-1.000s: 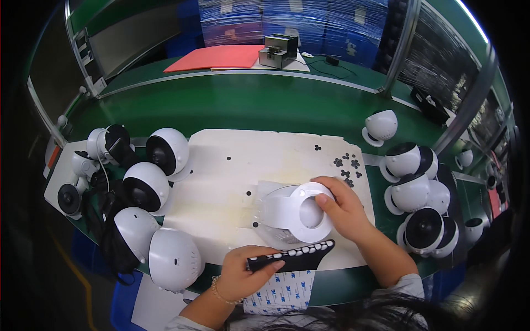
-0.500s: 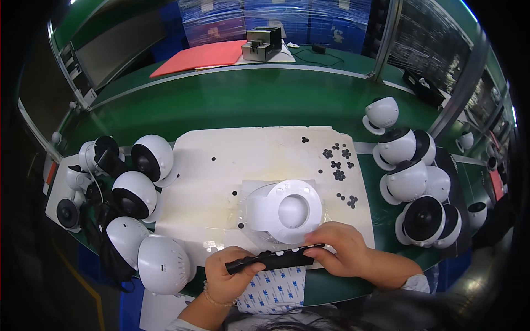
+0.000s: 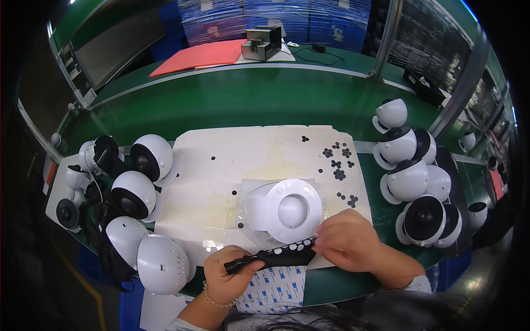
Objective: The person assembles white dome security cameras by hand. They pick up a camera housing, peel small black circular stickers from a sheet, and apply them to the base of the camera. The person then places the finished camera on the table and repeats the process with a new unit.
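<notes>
My left hand grips one end of a black sheet of round stick-on pads, which is curled lengthwise and has a row of white round spots along its upper edge. At the sheet's other end is my right hand, its fingers drawn together; any small thing between the fingertips is hidden. Just beyond both hands, a white camera housing lies with its ring-shaped base facing up, small round recesses around the ring. Clear plastic is under it.
A pale board covers the bench middle, with loose black pads at its right. White dome cameras stand in groups at left and right. Printed backing paper lies by the near edge. A metal fixture stands far back.
My right hand has risen slightly and its grip on the sheet's right end has shifted. More white spots show along the sheet. My left hand stays nearly still.
</notes>
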Demonstrator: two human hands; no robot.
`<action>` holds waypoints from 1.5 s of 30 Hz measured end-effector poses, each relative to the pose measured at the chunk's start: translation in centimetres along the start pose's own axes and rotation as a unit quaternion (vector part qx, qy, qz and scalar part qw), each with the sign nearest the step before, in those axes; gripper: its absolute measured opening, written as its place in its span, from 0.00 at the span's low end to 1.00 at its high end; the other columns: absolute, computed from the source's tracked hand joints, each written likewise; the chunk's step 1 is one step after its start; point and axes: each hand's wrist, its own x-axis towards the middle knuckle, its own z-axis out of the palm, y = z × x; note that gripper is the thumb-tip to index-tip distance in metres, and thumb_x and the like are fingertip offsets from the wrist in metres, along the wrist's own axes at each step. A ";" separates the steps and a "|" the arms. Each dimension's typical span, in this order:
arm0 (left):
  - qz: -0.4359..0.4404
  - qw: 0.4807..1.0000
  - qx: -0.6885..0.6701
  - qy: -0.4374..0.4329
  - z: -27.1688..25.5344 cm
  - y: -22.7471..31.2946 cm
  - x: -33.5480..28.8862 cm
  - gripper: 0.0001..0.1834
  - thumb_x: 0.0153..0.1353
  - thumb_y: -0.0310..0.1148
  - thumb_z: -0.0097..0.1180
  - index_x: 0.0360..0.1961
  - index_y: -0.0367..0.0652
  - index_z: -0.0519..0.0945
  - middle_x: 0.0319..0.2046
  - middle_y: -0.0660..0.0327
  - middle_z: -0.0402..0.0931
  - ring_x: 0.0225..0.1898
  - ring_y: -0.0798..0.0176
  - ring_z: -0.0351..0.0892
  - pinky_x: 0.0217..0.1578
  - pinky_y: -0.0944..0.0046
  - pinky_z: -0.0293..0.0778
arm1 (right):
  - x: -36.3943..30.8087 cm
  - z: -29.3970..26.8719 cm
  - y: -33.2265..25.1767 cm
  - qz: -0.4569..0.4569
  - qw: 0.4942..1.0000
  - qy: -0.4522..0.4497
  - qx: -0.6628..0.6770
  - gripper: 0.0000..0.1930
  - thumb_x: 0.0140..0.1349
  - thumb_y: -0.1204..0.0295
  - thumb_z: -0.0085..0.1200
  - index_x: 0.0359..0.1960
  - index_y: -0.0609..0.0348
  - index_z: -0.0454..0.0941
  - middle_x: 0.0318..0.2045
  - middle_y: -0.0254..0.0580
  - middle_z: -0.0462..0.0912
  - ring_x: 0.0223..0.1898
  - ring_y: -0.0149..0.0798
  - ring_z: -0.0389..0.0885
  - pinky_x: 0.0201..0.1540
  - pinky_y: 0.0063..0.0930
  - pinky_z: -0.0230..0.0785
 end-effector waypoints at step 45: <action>0.216 0.925 0.299 -0.091 0.4 0.4 1.1 0.16 0.34 0.30 0.64 0.30 0.50 0.80 0.53 0.63 0.69 0.57 0.55 0.63 0.45 0.54 0.57 | 3.3 1.5 2.7 0.224 0.918 0.092 0.315 0.31 0.56 0.87 0.42 0.61 0.59 0.45 0.48 0.49 0.61 0.36 0.28 0.70 0.41 0.21 0.64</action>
